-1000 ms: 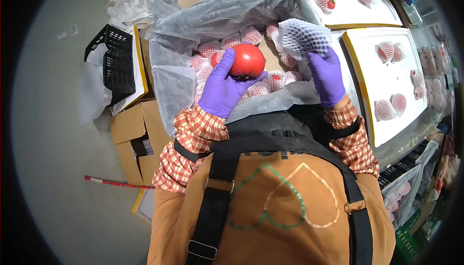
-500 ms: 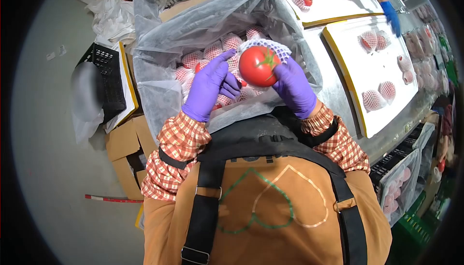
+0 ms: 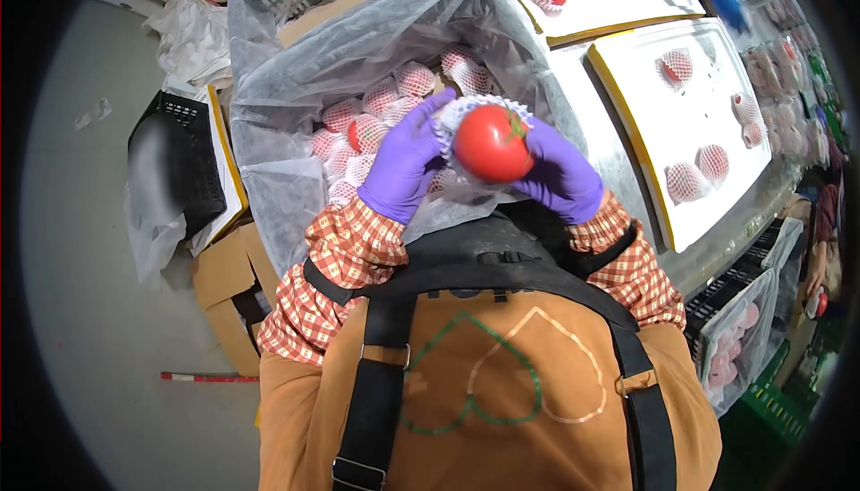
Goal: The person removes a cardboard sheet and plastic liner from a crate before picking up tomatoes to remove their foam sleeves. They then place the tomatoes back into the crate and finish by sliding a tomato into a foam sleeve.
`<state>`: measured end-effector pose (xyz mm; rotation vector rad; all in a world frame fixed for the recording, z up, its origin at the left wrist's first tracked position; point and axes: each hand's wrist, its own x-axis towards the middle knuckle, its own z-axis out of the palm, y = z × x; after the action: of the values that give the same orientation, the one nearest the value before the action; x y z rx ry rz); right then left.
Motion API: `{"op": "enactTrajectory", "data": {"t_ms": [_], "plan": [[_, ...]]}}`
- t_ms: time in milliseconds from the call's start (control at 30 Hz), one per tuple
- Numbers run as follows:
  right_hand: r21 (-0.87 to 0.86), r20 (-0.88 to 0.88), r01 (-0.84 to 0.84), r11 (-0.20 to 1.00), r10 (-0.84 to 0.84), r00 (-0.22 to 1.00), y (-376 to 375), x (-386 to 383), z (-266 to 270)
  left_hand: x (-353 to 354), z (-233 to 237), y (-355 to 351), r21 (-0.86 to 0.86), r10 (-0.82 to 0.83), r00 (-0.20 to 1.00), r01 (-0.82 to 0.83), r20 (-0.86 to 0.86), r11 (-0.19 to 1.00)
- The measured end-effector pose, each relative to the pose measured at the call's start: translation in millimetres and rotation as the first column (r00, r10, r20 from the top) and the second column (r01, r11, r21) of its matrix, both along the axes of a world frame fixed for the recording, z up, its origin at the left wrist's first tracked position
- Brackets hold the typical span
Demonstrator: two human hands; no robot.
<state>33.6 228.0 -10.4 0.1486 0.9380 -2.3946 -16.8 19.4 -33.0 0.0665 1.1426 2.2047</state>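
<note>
I had the large box lined with cloudy, translucent plastic (image 3: 278, 124) at the far side, a white, yellow-edged rectangular board (image 3: 645, 119) to its right. Over the box's near part, the purple-gloved left hand (image 3: 399, 167), clear half a second earlier, now pinched the left edge of the white foam-mesh sleeve (image 3: 451, 116); the purple-gloved right hand (image 3: 566, 177) gripped the round red tomato (image 3: 493, 144) against it. Both hands, I judged, now steadied the pair.

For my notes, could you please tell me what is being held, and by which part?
A red tomato, gripped by the right hand at its side near the green stem; the left hand is at the foam net.
</note>
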Motion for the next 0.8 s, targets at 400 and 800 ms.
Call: {"op": "enactTrajectory", "data": {"t_ms": [400, 800], "plan": [[0.664, -0.577, 0.572, 0.481, -0.156, 0.802, 52.1, -38.2, -28.1, 7.3, 25.3, 65.5, -0.446, -0.319, 0.551, -0.110, -0.771, 0.888], [0.161, 0.068, 0.840, 0.518, -0.855, 0.515, 173.0, -148.9, -84.1, -136.8, -203.9, 49.7, -0.848, -0.153, 0.988, 0.112, 0.037, 0.517]]}}
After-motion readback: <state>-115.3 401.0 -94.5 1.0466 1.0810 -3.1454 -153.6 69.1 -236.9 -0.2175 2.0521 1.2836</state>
